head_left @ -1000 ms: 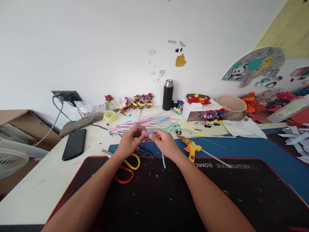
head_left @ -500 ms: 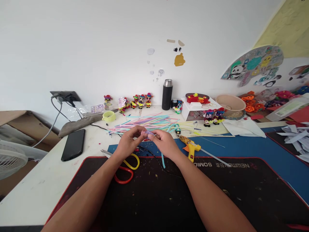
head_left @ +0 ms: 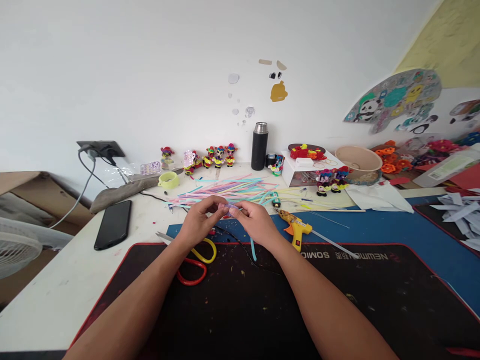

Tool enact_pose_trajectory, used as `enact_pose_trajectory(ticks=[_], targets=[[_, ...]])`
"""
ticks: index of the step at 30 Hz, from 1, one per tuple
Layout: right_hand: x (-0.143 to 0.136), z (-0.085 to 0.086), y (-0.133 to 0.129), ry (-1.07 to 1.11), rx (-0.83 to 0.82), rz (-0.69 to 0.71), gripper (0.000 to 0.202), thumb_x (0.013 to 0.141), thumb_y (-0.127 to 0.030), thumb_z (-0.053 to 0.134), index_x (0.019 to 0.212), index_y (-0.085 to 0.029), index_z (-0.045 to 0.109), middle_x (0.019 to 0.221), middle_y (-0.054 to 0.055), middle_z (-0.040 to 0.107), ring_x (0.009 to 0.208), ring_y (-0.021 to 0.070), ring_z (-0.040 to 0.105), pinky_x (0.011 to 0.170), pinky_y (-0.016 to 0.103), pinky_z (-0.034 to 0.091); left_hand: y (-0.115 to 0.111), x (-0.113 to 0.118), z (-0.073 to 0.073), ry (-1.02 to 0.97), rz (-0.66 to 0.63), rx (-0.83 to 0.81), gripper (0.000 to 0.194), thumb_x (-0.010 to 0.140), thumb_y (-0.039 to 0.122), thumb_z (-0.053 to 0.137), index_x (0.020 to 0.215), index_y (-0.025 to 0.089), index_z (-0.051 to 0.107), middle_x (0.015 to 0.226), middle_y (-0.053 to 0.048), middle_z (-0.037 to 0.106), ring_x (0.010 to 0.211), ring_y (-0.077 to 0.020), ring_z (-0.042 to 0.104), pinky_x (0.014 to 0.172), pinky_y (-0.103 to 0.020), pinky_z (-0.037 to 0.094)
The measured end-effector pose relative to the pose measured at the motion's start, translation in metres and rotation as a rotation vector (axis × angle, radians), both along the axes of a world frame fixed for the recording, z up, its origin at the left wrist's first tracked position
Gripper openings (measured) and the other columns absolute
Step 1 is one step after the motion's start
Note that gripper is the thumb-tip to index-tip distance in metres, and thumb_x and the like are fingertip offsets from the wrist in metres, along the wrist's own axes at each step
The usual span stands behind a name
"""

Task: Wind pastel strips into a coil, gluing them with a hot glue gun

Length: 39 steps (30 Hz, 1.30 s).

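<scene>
My left hand (head_left: 201, 220) and my right hand (head_left: 254, 223) meet above the far edge of the black mat (head_left: 240, 310). Between their fingertips both pinch a small purple piece (head_left: 231, 206), mostly covered by the fingers. A light blue fuzzy strip (head_left: 253, 250) hangs below my right hand. Scissors with red and yellow handles (head_left: 192, 272) lie beside my left wrist. To the right of my right hand is a yellow glue gun (head_left: 299, 232). Behind my hands spreads a pile of pastel fuzzy sticks (head_left: 225, 190).
A black phone (head_left: 113, 225) lies at the left, near a yellow tape roll (head_left: 168, 180). Small colourful figures (head_left: 219, 156), a black flask (head_left: 259, 147), a white box (head_left: 294, 175) and a beige bowl (head_left: 358, 162) stand along the wall. Paper strips (head_left: 459, 215) are at the far right.
</scene>
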State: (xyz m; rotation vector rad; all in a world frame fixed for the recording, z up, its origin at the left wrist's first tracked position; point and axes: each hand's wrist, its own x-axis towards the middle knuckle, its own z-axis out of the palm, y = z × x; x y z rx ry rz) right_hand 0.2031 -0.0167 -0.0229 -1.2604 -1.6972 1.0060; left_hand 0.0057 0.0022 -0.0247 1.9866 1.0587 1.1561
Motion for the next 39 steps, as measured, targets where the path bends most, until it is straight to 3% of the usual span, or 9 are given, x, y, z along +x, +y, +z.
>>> enact_pose_trajectory(ticks=[23,30,35,39], targets=[[-0.001,0.005,-0.003,0.038,-0.034,0.019,0.034,0.098,-0.049,0.057,0.099,-0.019,0.072,0.060,-0.004,0.052,0.057,0.0150,0.047,0.056,0.026,0.033,-0.002,0.000,-0.002,-0.044,-0.007,0.010,0.022,0.096,0.041,0.067,0.096,0.020,0.067,0.082,-0.001,0.067,0.071,-0.0141,0.064,0.066,-0.025,0.050],[-0.001,0.003,-0.004,0.045,-0.037,-0.011,0.038,0.099,-0.052,0.054,0.082,-0.020,0.065,0.054,-0.004,0.047,0.054,0.0157,0.046,0.053,0.026,0.032,-0.006,0.005,0.002,-0.014,0.001,0.036,0.020,0.095,0.039,0.067,0.091,0.020,0.067,0.076,0.001,0.062,0.066,-0.0123,0.056,0.063,-0.023,0.046],[-0.003,-0.002,-0.002,0.091,-0.053,0.001,0.041,0.100,-0.057,0.052,0.085,-0.021,0.065,0.052,-0.005,0.043,0.050,0.0149,0.043,0.051,0.026,0.032,-0.006,0.007,-0.001,-0.099,0.014,-0.027,0.021,0.094,0.041,0.068,0.091,0.020,0.067,0.075,0.002,0.061,0.064,-0.0120,0.056,0.060,-0.024,0.045],[-0.005,-0.007,-0.001,0.114,-0.060,0.019,0.042,0.098,-0.060,0.054,0.098,-0.020,0.068,0.054,-0.006,0.044,0.049,0.0144,0.043,0.050,0.026,0.032,-0.004,0.007,-0.005,-0.189,0.025,-0.107,0.026,0.092,0.045,0.071,0.092,0.020,0.066,0.075,0.001,0.062,0.064,-0.0133,0.060,0.061,-0.025,0.048]])
